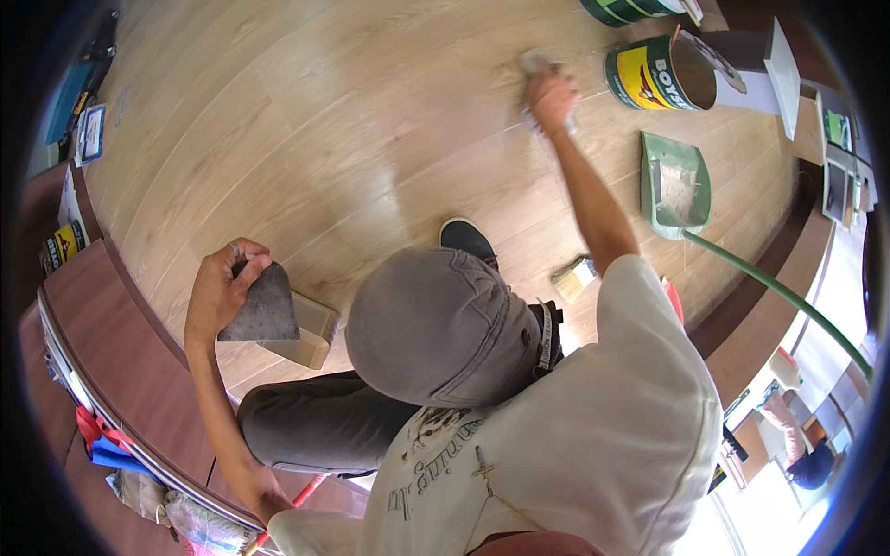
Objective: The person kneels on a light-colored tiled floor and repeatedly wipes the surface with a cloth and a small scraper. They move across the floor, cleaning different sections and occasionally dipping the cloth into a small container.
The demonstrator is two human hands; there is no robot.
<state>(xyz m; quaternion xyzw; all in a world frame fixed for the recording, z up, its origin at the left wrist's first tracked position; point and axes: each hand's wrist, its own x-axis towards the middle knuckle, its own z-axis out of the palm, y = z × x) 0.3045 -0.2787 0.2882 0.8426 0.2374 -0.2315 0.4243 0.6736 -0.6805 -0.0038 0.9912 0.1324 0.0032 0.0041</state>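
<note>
At the left, my left hand (221,288) grips the narrow top of a flat, dark metal scraper blade (268,313), whose wide edge points down. Behind that blade, partly covered by it, a cream box-like object (316,337) rests on the floor. My right arm reaches far forward, and my right hand (553,97) presses a crumpled light rag (534,62) against the wood-look floor (334,139). The rag and fingers are blurred. A green Boysen paint can (643,73) lies to the right of that hand, its mouth facing right.
A green dustpan (685,184) with a long handle (779,278) is at the right. A paintbrush (576,276) lies near my shoe (467,236). Brown cabinetry (118,333) borders the left. Another person (810,462) is at the far lower right.
</note>
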